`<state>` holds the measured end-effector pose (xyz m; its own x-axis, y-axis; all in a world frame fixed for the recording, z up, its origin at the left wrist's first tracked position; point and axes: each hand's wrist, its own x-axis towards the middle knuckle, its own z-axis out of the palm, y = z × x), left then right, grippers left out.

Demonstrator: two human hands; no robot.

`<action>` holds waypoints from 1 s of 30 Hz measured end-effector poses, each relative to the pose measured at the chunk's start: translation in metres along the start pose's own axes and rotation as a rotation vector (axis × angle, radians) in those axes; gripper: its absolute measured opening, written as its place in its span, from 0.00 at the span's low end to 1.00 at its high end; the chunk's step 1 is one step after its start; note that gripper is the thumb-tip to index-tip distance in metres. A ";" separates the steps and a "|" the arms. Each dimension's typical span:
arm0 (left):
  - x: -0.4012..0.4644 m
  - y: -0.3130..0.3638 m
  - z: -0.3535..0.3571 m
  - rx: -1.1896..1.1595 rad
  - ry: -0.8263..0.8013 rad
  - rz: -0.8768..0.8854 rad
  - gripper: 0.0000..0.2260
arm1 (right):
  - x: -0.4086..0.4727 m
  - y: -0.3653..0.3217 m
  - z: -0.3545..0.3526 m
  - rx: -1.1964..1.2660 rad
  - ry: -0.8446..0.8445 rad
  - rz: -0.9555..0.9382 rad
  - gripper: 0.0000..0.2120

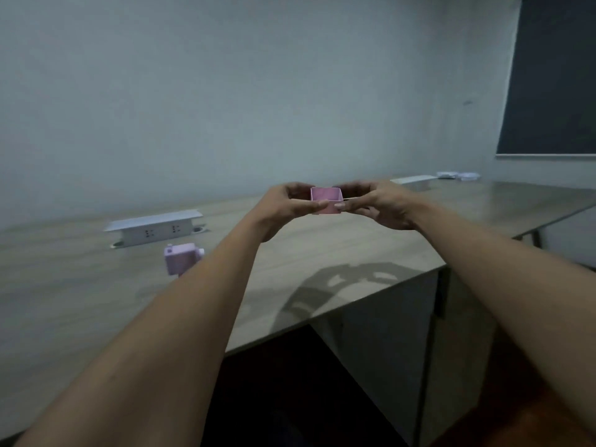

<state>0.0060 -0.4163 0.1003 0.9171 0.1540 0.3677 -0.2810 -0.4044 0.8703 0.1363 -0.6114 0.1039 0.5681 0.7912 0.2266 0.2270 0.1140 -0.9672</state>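
Note:
A small pink open-topped paper box is held up in the air above the wooden table, at arm's length. My left hand pinches its left side, thumb on the front wall and fingers curled behind. My right hand pinches its right side the same way. The box's opening faces up and toward me, and I see nothing inside it. Both forearms stretch forward from the bottom corners of the view.
A small lilac box-like object stands on the table left of my left forearm. Behind it is a white pop-up socket block. A second socket block and white items lie far right. The table's front edge runs diagonally below my arms.

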 end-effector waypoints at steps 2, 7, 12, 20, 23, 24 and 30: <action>-0.011 -0.004 -0.028 0.031 0.070 -0.027 0.22 | 0.024 0.003 0.025 0.030 -0.041 -0.008 0.23; -0.052 -0.012 -0.100 0.098 0.255 -0.069 0.20 | 0.080 0.012 0.105 0.076 -0.172 -0.018 0.25; -0.089 -0.026 -0.156 0.138 0.412 -0.107 0.20 | 0.111 0.019 0.169 0.167 -0.183 -0.047 0.25; -0.171 -0.074 -0.242 0.131 0.650 -0.212 0.20 | 0.154 0.066 0.229 -0.001 -0.186 -0.064 0.25; -0.193 -0.093 -0.253 0.138 0.650 -0.278 0.19 | 0.158 0.081 0.237 -0.068 -0.252 -0.045 0.27; -0.198 -0.101 -0.254 0.145 0.641 -0.306 0.19 | 0.160 0.085 0.239 -0.086 -0.272 -0.042 0.28; -0.203 -0.129 -0.236 0.133 0.560 -0.439 0.18 | 0.167 0.097 0.241 -0.065 -0.319 -0.030 0.27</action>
<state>-0.2108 -0.1829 -0.0091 0.6448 0.7519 0.1375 0.1493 -0.3003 0.9421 0.0626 -0.3231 0.0200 0.2861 0.9376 0.1975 0.2957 0.1096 -0.9490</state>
